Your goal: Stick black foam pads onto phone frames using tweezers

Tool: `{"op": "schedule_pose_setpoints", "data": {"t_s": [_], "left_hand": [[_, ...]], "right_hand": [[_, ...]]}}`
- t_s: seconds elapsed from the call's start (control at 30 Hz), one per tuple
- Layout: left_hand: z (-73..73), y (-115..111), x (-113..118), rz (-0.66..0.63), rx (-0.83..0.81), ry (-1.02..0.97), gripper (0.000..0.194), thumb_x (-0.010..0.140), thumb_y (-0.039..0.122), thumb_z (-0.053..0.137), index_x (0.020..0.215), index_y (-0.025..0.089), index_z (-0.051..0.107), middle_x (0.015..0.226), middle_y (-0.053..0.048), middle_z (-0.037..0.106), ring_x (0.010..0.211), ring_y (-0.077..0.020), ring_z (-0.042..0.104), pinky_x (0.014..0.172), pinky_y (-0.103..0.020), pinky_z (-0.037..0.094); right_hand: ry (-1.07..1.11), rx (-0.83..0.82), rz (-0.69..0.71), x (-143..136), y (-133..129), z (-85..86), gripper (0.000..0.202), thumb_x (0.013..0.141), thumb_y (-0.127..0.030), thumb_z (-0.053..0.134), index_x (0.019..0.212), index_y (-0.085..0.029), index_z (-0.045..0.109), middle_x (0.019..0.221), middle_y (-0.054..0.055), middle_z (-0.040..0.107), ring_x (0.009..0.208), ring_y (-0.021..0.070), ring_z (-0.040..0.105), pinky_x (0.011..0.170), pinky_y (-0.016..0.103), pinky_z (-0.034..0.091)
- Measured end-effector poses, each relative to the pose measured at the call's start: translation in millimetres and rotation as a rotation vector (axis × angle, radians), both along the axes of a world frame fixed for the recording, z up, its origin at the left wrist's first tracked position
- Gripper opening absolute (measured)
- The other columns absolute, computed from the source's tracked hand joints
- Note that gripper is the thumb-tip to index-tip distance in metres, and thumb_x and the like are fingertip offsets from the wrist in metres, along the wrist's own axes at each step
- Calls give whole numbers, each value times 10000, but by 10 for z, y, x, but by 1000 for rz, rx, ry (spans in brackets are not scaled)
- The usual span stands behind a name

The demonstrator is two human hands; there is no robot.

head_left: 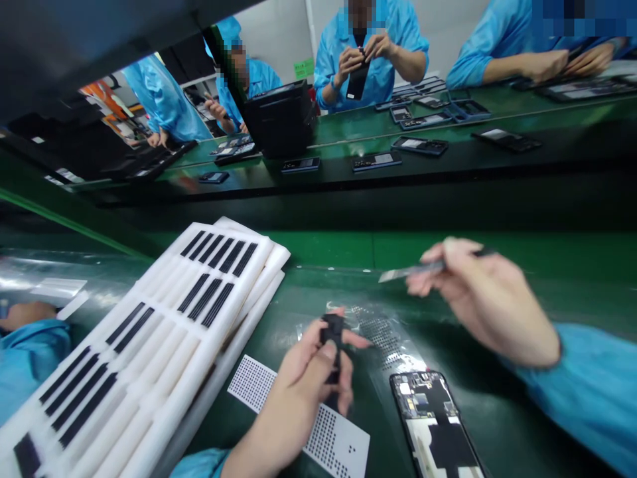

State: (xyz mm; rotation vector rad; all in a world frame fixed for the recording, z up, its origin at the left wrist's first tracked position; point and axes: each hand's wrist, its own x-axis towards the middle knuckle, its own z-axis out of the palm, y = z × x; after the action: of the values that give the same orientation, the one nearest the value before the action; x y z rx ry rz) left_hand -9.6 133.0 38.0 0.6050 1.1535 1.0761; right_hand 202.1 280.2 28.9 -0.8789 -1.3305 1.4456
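Observation:
My left hand [303, 392] is closed around a small black part [332, 335], thumb on top, above a white sheet dotted with rows of small black pieces [333, 441]. Raised at the right, my right hand [478, 292] grips a thin blade tool [415, 271], its pale tip pointing left; motion blurs it somewhat. Below lies an opened phone [438, 425] with its circuit board and black inner parts showing. A clear plastic sheet with small dark dots [381, 335] rests between the hands, partly behind the left fingers.
Stacked white foam trays [164, 358] with black strips in slots fill the left side. Beyond, a conveyor carries several phones [377, 161], beside a black box [281, 119]. Co-workers in blue [408, 40] sit across; another person's sleeve [34, 358] shows at the left edge.

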Motion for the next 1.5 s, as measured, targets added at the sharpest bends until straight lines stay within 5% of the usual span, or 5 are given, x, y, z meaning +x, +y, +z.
{"op": "schedule_pose_setpoints", "data": {"t_s": [0.17, 0.47, 0.7, 1.0, 1.5], "left_hand": [[-184, -355, -348, 71, -4, 675, 437, 1008, 427, 483, 1389, 214, 469, 1022, -55, 660, 671, -134, 547, 651, -274, 473], [-457, -958, -591, -302, 556, 1708, 569, 885, -42, 361, 1389, 171, 520, 1244, -115, 641, 1101, -195, 630, 909, -274, 525], [-508, -1297, -504, -528, 599, 1790, 709, 777, -52, 388, 1456, 137, 467, 1443, -134, 560, 974, -237, 586, 813, -358, 562], [-477, -1222, -338, -837, 515, 1764, 673, 851, 43, 412, 1503, 209, 419, 1634, -102, 313, 905, -247, 569, 712, -412, 580], [-481, -1186, -336, -896, 585, 1745, 591, 881, 96, 406, 1467, 150, 457, 1593, -186, 360, 845, -255, 580, 632, -395, 552]], "right_hand": [[-64, -243, -82, 24, 353, -284, 383, 826, -535, 758, 806, -157, 695, 700, 93, 757, 653, 170, 729, 630, 228, 589], [-362, -66, 523, -480, -548, -236, 455, 969, -538, 549, 785, -154, 709, 865, 82, 739, 691, 162, 737, 633, 250, 609], [-501, 85, 669, -376, -945, -256, 286, 1024, -381, 485, 936, -198, 686, 906, 34, 734, 799, 157, 734, 724, 245, 607], [-493, 256, 694, -283, -953, -434, 170, 1027, -250, 508, 1007, -215, 673, 970, 16, 738, 873, 121, 708, 783, 200, 543], [-412, 397, 773, -245, -914, -529, 164, 1017, -169, 522, 1121, -213, 641, 977, 24, 725, 883, 126, 687, 780, 215, 519]]}}
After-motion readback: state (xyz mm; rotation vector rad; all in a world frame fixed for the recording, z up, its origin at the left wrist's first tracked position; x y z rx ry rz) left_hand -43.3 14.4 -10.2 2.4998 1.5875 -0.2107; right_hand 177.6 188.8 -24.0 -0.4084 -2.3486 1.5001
